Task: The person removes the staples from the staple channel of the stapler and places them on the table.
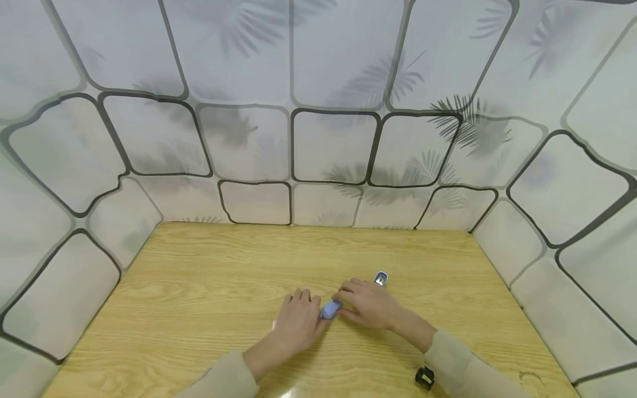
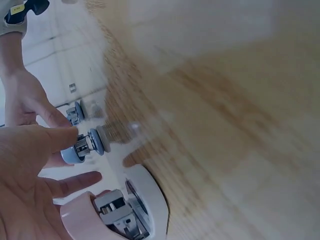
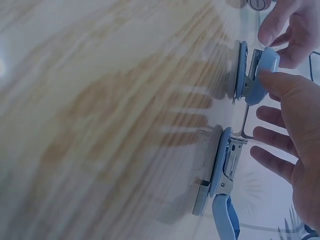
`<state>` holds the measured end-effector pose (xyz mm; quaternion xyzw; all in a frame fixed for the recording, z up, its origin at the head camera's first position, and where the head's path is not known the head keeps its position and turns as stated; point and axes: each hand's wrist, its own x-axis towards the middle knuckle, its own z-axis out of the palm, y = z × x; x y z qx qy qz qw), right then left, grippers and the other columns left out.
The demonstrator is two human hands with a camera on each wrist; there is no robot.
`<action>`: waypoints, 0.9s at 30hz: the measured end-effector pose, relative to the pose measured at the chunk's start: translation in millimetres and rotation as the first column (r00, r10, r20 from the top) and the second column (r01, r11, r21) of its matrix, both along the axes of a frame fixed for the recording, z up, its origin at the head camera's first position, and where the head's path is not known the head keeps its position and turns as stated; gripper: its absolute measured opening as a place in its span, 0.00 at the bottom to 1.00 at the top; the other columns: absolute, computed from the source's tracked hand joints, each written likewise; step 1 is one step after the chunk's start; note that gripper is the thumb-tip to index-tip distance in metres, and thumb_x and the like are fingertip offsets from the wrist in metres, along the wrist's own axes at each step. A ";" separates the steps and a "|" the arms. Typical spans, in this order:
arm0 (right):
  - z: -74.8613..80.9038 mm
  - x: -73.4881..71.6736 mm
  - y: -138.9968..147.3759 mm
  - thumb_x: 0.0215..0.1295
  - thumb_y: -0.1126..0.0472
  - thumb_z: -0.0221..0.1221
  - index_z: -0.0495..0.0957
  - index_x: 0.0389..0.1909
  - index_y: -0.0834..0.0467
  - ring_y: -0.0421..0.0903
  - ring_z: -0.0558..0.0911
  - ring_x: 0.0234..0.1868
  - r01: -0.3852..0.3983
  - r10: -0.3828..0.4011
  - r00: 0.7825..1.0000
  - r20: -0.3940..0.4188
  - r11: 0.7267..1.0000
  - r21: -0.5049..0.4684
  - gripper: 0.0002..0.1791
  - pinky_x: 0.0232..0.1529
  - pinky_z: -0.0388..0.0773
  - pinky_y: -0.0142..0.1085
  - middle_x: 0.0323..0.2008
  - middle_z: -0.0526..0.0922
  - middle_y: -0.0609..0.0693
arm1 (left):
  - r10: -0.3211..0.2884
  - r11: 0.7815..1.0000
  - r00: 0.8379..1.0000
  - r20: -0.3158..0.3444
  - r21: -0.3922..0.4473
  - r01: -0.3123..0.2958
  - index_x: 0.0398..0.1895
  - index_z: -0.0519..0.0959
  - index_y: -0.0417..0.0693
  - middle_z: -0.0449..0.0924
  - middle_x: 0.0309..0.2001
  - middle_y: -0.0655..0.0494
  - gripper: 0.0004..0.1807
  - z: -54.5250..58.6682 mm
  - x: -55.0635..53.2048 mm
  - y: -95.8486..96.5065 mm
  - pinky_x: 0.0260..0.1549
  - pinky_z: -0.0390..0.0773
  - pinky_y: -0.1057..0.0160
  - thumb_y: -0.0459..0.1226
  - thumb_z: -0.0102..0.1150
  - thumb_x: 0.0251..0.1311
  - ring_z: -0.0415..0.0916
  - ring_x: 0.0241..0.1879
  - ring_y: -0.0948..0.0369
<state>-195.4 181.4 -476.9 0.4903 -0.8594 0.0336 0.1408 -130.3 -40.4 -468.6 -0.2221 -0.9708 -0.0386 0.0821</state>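
Note:
A small blue stapler [image 1: 330,309] lies between the two hands, low over the table. My left hand [image 1: 297,320] pinches its near end with thumb and finger, the other fingers spread. My right hand [image 1: 370,304] grips the far end between thumb and index finger. In the right wrist view the stapler [image 3: 257,75] shows its metal magazine and blue cover. A second blue stapler [image 3: 225,170] rests beyond my right hand, its handle swung wide from the base. Close to my left palm sits a pink and white stapler [image 2: 125,205], mostly hidden in the head view.
Wood-grain table [image 1: 224,265] spreads around the hands. Patterned cloth walls [image 1: 328,146] rise behind and at both sides. A small black device with a yellow label [image 1: 424,377] is beside the right sleeve.

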 end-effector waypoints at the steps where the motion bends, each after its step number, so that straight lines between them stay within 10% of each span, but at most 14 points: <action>1: 0.0 0.0 -0.5 0.66 0.46 0.70 0.85 0.53 0.49 0.40 0.86 0.47 -0.003 0.003 1.000 -0.006 1.000 0.001 0.18 0.49 0.85 0.33 0.46 0.88 0.43 | 0.010 1.000 1.000 0.003 0.002 -0.010 0.39 0.84 0.45 0.81 0.33 0.53 0.23 -0.4 0.5 0.2 0.37 0.81 0.57 0.56 0.69 0.65 0.77 0.35 0.58; 27: -1.1 -3.7 -15.0 0.62 0.45 0.71 0.86 0.49 0.48 0.41 0.84 0.45 -0.053 0.055 0.998 -0.025 0.997 0.053 0.18 0.48 0.84 0.33 0.42 0.86 0.42 | 0.089 0.996 0.996 0.006 0.007 -0.089 0.37 0.83 0.43 0.79 0.32 0.51 0.19 -10.0 0.2 15.3 0.35 0.81 0.58 0.51 0.73 0.63 0.75 0.32 0.58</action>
